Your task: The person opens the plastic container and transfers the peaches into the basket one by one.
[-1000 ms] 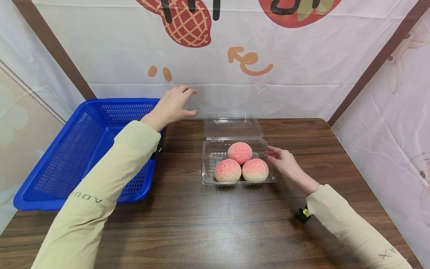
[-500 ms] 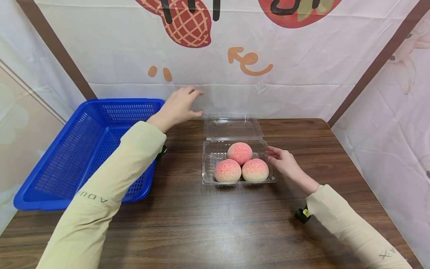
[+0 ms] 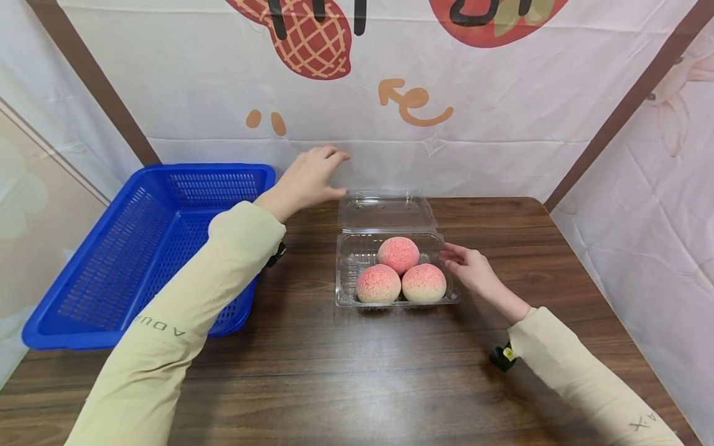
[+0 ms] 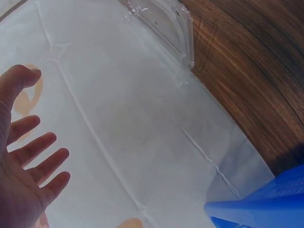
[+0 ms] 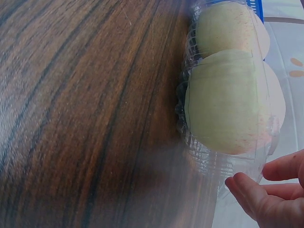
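A hinged clear plastic container (image 3: 348, 263) lies on the table, its lid (image 3: 385, 214) folded back toward the curtain. Inside it sit three round pink-and-cream peaches (image 3: 379, 284), two in front and one behind. My left hand (image 3: 309, 179) hovers left of the lid, fingers spread and holding nothing. In the left wrist view that hand (image 4: 23, 175) is apart from the lid's corner (image 4: 183, 38). At the container's right side my right hand (image 3: 473, 269) holds its edge; the right wrist view has thumb and fingers (image 5: 251, 190) on either side of the plastic wall.
A blue slotted basket (image 3: 83, 339) stands at the left of the wooden table (image 3: 357, 384), partly behind the left sleeve. A white printed curtain (image 3: 491, 148) hangs right behind the table's far edge, with another curtain on the right.
My left hand has moved right, from above the basket's far corner toward the container's lid. The right hand, the container and the peaches have stayed in place.
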The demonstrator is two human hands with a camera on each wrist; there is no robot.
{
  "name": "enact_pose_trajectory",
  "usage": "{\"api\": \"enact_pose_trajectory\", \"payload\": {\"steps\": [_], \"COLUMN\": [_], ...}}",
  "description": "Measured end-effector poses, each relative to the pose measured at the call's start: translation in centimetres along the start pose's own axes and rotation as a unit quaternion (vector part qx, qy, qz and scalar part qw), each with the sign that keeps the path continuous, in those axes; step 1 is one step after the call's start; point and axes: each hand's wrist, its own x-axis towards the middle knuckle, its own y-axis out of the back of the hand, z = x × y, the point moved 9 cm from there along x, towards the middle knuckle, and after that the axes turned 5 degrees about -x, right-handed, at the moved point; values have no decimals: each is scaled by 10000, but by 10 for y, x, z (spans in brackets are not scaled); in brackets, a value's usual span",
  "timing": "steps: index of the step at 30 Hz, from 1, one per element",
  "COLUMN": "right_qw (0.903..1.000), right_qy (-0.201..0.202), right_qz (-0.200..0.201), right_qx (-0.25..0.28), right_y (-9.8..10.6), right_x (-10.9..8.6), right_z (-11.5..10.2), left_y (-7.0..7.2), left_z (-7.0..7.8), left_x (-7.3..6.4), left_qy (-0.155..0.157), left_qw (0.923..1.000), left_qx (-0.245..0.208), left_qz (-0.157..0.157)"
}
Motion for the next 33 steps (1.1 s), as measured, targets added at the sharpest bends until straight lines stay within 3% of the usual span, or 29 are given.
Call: {"api": "enact_pose_trajectory", "payload": {"steps": [18,33], "right_qw": [10000,10000], "right_qy": [-36,-36], "right_qz": [47,-3], "right_qx": [-17,43], "right_y": [0,1], "right_x": [-1,0], "right_z": [0,-2], "left_y": [-5,-12], "left_z": [27,44], "left_x": [3,7], "left_qy": [-417,-573], "left_qw": [9991,9981], "left_qx": [-87,-67], "left_qz": [-29,-198]}}
